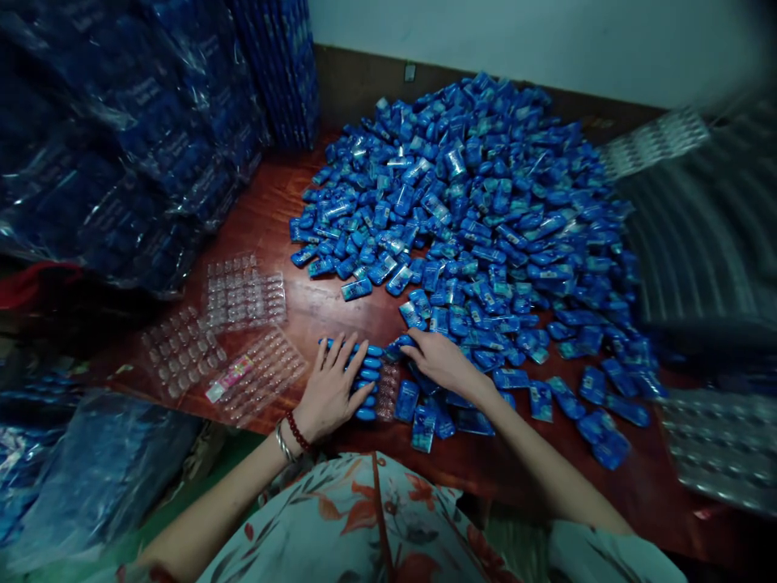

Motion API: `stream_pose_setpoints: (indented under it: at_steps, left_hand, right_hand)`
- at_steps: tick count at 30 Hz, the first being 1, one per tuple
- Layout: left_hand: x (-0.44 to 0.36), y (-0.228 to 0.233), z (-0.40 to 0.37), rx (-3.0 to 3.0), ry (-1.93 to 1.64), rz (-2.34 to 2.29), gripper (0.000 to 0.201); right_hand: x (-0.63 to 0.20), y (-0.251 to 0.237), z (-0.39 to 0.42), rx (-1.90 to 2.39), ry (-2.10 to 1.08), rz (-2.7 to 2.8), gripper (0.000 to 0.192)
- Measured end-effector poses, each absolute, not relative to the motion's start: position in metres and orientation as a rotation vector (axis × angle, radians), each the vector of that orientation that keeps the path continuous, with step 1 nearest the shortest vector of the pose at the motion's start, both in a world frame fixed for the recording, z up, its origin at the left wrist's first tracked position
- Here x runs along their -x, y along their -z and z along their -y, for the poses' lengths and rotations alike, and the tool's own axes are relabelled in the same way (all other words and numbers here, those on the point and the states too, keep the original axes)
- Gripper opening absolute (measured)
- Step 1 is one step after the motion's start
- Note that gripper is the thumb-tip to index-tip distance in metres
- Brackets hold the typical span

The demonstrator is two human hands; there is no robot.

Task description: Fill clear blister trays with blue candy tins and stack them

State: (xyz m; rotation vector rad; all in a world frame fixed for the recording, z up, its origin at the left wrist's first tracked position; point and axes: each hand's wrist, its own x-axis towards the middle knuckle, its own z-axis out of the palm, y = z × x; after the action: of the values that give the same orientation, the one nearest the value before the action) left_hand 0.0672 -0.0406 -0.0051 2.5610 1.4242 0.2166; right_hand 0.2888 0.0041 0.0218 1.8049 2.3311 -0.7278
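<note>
We see empty clear trays [243,324] at left. Our left hand [331,389] lies flat, fingers spread, on the half-filled tray [380,389]; our right hand [440,360] pinches a blue packet [401,344] beside the heap [479,210].

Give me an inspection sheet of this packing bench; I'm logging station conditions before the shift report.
Surface: reddish-brown wooden table, glossy, mostly covered.
Job's things: clear blister tray between the hands, its left rows filled with blue packets.
Clutter: large heap of loose blue packets; empty clear blister trays lying to the left.
Hands: left hand flat on the filled rows; right hand pinching one packet at the tray's far edge.
Cables: nothing seen.
Surroundings: plastic-wrapped bundles of blue goods stacked at left; stacked trays at right, blurred; pale wall behind.
</note>
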Motion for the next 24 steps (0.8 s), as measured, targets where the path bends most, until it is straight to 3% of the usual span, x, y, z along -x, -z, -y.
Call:
stream_pose_setpoints:
  at_steps: [7,12,15,18,21,24]
  left_hand:
    - [-0.069,0.006,0.042,-2.542,-0.242,-1.444,0.059]
    - [-0.069,0.006,0.042,-2.54,-0.244,-1.435,0.059]
    - [-0.068,0.006,0.041,-2.546,-0.237,-1.434,0.059]
    - [-0.069,0.006,0.041,-2.551,-0.224,-1.439,0.059]
    - [-0.069,0.006,0.041,-2.553,-0.212,-1.444,0.059]
    - [-0.07,0.007,0.042,-2.549,-0.214,-1.446,0.059]
  right_hand:
    - [-0.299,-0.003,0.011,-2.119,1.374,-2.339,0.042]
    - [-0.305,-0.003,0.027,-2.082,1.531,-2.314,0.041]
    - [-0.309,-0.005,0.034,-1.899,1.312,-2.499,0.041]
    - [-0.306,-0.004,0.037,-1.744,0.772,-2.665,0.03]
    - [-0.297,-0.001,0.035,-1.639,0.31,-2.624,0.035]
    - [-0.287,-0.004,0.03,-1.584,0.137,-2.555,0.037]
